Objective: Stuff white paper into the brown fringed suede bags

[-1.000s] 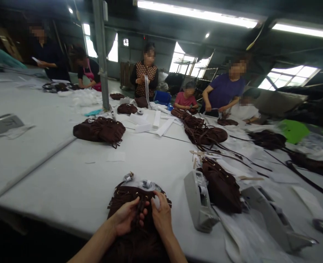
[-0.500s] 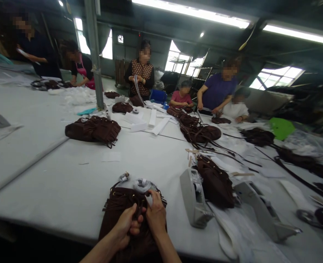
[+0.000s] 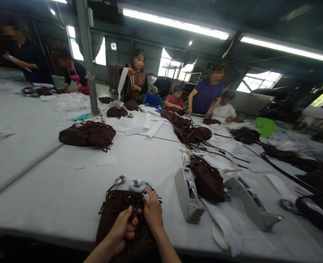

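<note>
On the table (image 3: 68,182), both hands' fingers pinch the bag (image 3: 117,215), lengthwise, mouth away.

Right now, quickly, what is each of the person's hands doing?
Left hand: closed, gripping the dark cord of the brown fringed bag.
Right hand: fingers pinched at the same bag's top, by the white wrapping.

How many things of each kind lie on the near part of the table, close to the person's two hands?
Brown fringed bags: 2, one under the left hand and right hand, one beside the dispensers
Grey tape dispensers: 2
Total: 4
</note>
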{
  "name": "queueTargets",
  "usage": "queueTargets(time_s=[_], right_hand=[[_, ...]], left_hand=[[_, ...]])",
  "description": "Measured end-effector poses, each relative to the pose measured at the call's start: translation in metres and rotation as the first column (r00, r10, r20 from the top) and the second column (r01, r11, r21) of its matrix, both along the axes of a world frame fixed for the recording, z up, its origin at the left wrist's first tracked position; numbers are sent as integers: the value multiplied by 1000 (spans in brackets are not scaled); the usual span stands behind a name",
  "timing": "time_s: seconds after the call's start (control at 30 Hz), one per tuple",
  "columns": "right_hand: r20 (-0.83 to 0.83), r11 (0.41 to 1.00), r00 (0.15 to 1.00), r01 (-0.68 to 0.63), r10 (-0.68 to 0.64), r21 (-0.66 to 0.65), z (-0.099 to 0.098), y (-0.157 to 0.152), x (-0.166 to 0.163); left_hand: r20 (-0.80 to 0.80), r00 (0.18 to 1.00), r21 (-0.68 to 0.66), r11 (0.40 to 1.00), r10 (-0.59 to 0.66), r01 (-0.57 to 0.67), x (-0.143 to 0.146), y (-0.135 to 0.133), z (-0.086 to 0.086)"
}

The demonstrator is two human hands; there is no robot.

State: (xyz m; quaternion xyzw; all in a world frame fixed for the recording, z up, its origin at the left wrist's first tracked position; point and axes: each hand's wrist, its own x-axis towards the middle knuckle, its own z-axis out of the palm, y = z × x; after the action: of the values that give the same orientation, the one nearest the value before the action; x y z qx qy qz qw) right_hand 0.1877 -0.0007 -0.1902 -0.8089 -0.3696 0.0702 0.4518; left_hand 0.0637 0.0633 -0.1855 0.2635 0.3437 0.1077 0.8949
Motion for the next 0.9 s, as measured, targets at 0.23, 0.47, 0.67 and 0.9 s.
queueTargets(time_s=[0.23, 0.47, 0.67, 0.9], right_hand=[[-45, 1000, 999, 9, -9, -12, 9, -1, 4], [-35, 1000, 999, 15, -14, 20, 10, -8, -18], [27, 986, 991, 124, -127, 113, 9, -40, 8], [-22, 890, 891, 453, -453, 42, -20, -100, 39]], left_hand=[[39, 998, -22, 999, 50, -49, 1, 0, -8], [39, 999, 109, 994, -13, 8, -4, -8, -31], [72, 997, 68, 998, -24, 19, -4, -1, -43], [83, 995, -19, 998, -63, 65, -9, 0, -37]])
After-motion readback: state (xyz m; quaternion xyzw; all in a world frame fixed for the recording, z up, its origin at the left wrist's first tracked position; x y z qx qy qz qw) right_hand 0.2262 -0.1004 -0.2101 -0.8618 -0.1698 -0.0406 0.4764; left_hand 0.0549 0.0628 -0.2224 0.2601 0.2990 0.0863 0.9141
